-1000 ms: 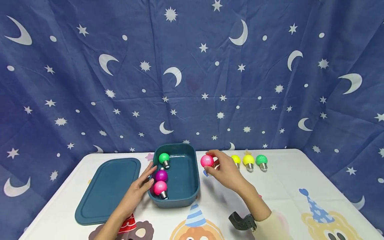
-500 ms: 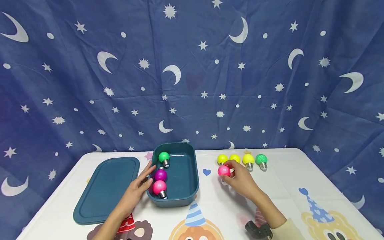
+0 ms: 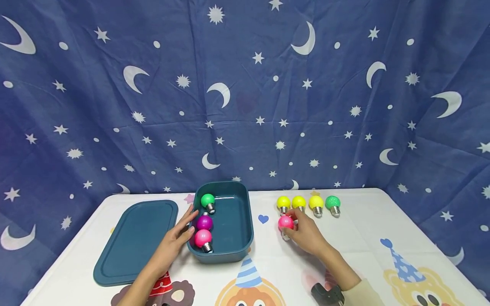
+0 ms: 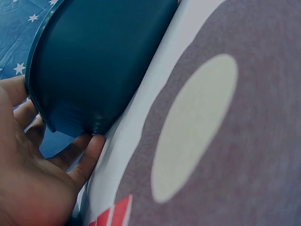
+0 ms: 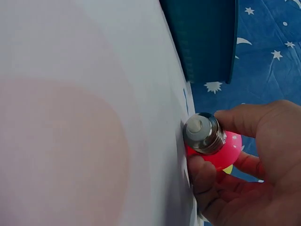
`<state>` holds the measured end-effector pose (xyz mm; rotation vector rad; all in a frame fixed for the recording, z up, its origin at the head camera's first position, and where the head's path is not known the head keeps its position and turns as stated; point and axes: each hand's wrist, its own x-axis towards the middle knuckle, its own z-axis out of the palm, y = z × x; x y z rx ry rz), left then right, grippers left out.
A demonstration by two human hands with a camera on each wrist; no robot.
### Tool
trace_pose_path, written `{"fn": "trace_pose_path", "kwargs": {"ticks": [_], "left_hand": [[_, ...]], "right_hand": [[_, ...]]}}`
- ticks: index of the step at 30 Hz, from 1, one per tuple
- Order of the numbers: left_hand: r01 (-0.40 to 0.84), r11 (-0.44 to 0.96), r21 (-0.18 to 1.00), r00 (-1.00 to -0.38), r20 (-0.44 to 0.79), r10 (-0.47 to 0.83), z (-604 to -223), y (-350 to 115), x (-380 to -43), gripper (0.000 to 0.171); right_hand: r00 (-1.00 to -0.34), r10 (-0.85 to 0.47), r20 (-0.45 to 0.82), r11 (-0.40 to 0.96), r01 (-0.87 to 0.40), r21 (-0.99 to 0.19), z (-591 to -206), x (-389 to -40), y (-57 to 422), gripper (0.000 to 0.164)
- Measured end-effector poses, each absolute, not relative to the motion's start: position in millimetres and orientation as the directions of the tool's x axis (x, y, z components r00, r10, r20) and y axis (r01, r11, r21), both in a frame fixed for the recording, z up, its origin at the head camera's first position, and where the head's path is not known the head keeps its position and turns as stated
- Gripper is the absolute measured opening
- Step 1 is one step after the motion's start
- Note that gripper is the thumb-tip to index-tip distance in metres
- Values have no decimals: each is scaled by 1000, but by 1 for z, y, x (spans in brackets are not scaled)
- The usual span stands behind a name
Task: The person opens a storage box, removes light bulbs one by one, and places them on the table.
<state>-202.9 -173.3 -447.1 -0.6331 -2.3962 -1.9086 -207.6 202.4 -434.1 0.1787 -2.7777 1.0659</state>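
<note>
Pinching right hand (image 3: 307, 233): grips glossy pink round bulb with silver screw base (image 3: 286, 222)
Left hand (image 3: 175, 243): fingers loosely spread against dark-teal plastic box (image 3: 223, 258)
Pink bulb: just in front of yellow round bulbs (image 3: 299, 202), probably set-down step; next calls for gentle release

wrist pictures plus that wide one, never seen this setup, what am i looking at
No machine here, just a person working bare-handed. The wide picture comes from a head-worn camera, the two close ones from a camera on each wrist. On the cloth lie a dark panel, a matching box holding a green bulb, purple bulb and pink bulb, and three yellow bulbs with a second green bulb. The left hand touches the box; the right hand holds another pink bulb.
</note>
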Motion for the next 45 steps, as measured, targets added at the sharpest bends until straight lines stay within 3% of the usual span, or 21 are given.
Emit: {"fn": "trace_pose_path", "kwargs": {"ticks": [31,45], "left_hand": [[288,189,939,-929,226,293,-443,-172,-201,49],[293,178,939,-926,233,298,-446,-173,-202,50]], "right_hand": [[-989,-66,132,751,-136,-647,-425,-205,206,48],[-966,-112,233,742,-237,-627,-415,-204,211,50]]}}
